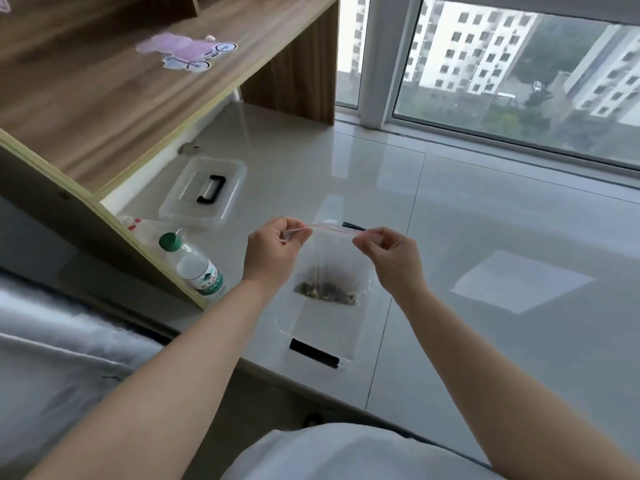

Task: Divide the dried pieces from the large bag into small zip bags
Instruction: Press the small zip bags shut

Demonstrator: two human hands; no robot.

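Here I hold a small clear plastic zip bag with a red seal line (330,258) up by its top edge, above the glossy pale tiled ledge (485,237). My left hand (272,252) pinches the left end of the seal strip between thumb and curled fingers; my right hand (389,256) pinches the right end the same way. A small heap of brownish dried pieces (327,292) sits in the bottom of the bag, which hangs straight down between the two hands.

Step in hand, as I judge it: closing the seal on a filled portion (whether the strip is already pressed shut I cannot tell).

A clear plastic container with a black handle bar (317,344) lies on the ledge directly beneath the zip bag. A second clear lidded box with a black handle (204,188) lies beyond the zip bag on its left side. A clear water bottle with a green cap (194,263) stands left of the zip bag.

Next move calls for running the fingertips along the strip end to end, keeping the bag upright so nothing spills, then setting it down beside the container.
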